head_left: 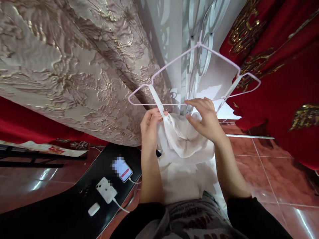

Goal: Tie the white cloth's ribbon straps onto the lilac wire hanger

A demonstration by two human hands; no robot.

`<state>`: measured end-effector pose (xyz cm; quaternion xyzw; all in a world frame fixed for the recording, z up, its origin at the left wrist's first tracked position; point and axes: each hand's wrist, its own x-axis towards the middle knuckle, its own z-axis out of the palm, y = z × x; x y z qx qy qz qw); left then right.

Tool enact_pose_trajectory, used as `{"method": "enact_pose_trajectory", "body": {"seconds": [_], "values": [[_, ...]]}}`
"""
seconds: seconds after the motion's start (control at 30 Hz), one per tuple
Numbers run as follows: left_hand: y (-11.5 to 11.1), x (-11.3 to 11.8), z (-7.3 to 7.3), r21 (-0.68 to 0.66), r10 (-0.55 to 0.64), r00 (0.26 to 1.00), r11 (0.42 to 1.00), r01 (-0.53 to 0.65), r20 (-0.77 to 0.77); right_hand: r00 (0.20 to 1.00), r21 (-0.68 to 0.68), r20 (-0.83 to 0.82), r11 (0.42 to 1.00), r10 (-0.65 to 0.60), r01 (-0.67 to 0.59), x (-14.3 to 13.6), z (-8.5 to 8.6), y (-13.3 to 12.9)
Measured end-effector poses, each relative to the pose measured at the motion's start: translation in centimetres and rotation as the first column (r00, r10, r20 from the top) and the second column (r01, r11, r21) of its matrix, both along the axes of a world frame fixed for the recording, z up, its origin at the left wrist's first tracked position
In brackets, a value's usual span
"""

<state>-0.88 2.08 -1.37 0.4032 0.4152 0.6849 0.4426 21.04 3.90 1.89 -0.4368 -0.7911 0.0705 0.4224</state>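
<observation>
A white garment (183,149) with thin straps hangs from a pale pink wire hanger (169,63). The hanger's hook is up against the white metal scrollwork. Its left strap (156,99) loops over the left notch of the hanger, and the right strap (231,89) over the right notch. My left hand (149,123) is closed on the left strap, just where it joins the garment's top edge. In front of the hanger's lower bar, my right hand (205,119) has its fingers stretched out and the thumb apart, over the garment's right side.
A pink and gold floral curtain (74,66) fills the left, and red cloth with gold sequins (281,83) hangs at right. White scrollwork (190,66) stands behind the hanger. On a black bench (62,199) lie two phones with cables, a white phone (106,190) nearest, and a white case (94,209).
</observation>
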Motion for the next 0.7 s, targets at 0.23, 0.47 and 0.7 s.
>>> {"method": "enact_pose_trajectory", "body": {"seconds": [0.23,0.47,0.7], "values": [[-3.4,-1.6,6.0,0.129,-0.026,0.988,0.991,0.046,-0.151,0.995,-0.005,-0.095,1.000,-0.005,0.004,-0.1,-1.0,-0.8],[1.2,-4.7,5.6,0.294,0.302,0.944,0.898,-0.328,0.129,0.997,-0.050,-0.069,0.999,0.018,-0.022,0.3,-0.6,-2.2],[0.5,-0.9,-0.4,0.123,0.178,0.972,0.972,-0.198,0.154,0.997,-0.024,-0.067,0.999,0.041,-0.043,-0.6,-0.4,-3.3]]}}
